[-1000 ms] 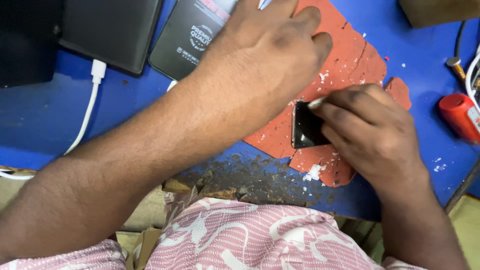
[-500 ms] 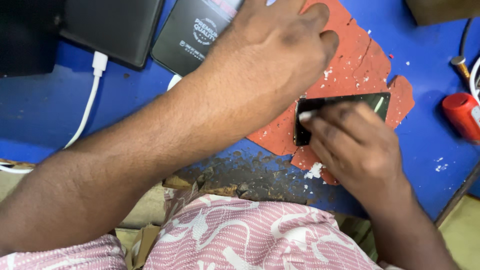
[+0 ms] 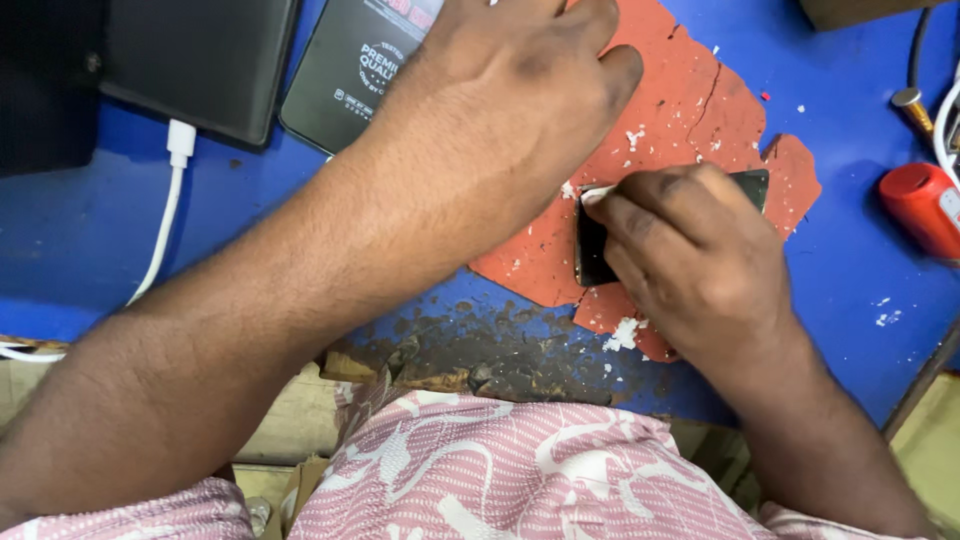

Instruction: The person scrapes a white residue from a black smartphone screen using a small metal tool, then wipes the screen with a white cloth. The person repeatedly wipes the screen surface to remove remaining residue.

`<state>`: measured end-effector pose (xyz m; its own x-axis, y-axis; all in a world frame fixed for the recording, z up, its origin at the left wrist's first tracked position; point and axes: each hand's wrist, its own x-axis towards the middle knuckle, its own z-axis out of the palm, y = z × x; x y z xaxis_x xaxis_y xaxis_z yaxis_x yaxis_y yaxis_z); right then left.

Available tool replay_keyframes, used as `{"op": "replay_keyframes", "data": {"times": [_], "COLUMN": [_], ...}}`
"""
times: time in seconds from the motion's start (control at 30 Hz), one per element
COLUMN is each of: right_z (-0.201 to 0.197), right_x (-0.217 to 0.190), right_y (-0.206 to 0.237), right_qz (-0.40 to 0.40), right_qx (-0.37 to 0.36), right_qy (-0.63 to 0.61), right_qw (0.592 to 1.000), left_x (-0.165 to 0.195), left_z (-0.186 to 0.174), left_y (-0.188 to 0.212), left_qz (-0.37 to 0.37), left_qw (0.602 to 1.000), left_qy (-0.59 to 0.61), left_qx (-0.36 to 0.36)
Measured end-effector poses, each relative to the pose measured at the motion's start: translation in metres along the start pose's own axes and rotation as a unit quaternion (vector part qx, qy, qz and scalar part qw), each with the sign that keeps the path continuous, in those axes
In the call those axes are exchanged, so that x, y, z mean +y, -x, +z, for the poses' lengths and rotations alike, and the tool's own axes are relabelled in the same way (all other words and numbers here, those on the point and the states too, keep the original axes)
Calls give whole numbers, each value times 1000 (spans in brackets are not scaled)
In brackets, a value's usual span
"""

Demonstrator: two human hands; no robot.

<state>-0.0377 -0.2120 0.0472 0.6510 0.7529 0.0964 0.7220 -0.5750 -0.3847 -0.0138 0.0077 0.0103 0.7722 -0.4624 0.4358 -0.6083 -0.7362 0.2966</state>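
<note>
A black phone (image 3: 592, 250) lies flat on a cracked red mat (image 3: 690, 90) on the blue table (image 3: 80, 270). My right hand (image 3: 700, 260) covers most of the phone. Its fingertips pinch a small white piece (image 3: 598, 192) against the phone's left end. My left arm crosses the view from the lower left. My left hand (image 3: 510, 90) rests, knuckles up and fingers curled, on the mat's upper left part, just left of the phone. What lies under its fingers is hidden.
A flat black box (image 3: 340, 80) and a dark slab-shaped device (image 3: 200, 60) with a white cable (image 3: 165, 210) lie at the top left. A red cylinder (image 3: 925, 205) and cables sit at the right. The table's near edge (image 3: 480, 355) is worn and chipped, with white crumbs on the mat.
My right hand has moved up over the phone, hiding more of it. The white piece slid along the phone's left end toward its upper corner. My left hand stayed put.
</note>
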Motion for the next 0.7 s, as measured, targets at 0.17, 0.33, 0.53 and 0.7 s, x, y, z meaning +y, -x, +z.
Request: {"op": "replay_keyframes", "data": {"times": [0.17, 0.33, 0.53, 0.7], "right_z": [1, 2, 1, 5], "right_x": [-5, -3, -4, 1], "right_y": [9, 3, 4, 2], "right_qz": [-4, -4, 18, 3], "right_qx": [-14, 7, -2, 5], "right_qy": [-38, 6, 9, 6], "right_qw": [999, 1000, 1000, 1000], "left_x": [-1, -1, 2, -1], "left_z": [4, 1, 1, 1], "left_y": [1, 1, 1, 4], "left_qz": [0, 8, -2, -1], "left_qw": [1000, 1000, 1000, 1000], "left_qy": [-6, -1, -10, 16], "left_qx": [16, 2, 10, -13]}}
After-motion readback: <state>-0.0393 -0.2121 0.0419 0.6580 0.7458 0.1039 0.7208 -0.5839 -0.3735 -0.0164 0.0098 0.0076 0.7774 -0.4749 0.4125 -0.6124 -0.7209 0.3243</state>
